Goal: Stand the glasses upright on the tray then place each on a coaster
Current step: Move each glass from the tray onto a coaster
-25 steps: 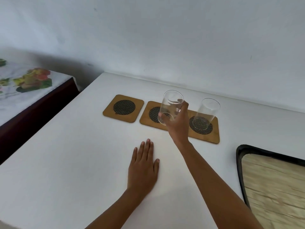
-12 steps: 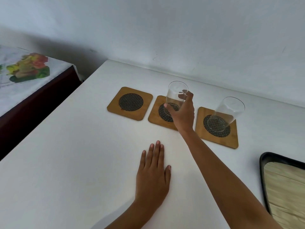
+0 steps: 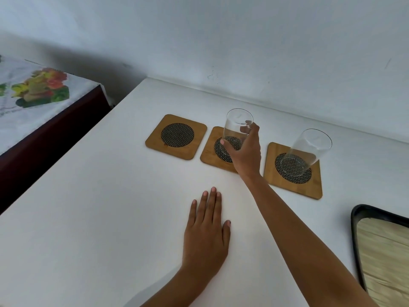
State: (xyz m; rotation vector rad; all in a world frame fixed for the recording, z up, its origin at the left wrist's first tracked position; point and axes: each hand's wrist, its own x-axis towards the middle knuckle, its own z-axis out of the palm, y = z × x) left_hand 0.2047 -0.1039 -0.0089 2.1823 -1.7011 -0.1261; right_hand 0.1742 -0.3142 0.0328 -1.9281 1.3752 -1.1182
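Glass now lowered onto middle coaster, right hand still gripping it, left hand flat, fingers spread, near that coaster.

I see soft, even daylight across the white tabletop, with no harsh glare. A faint shadow trails under the left hand and forearm. The far-left corner of the pale wall falls dim. The wide lens bends the table edges, and the black-rimmed wood-grain tray at the right looks smeared.
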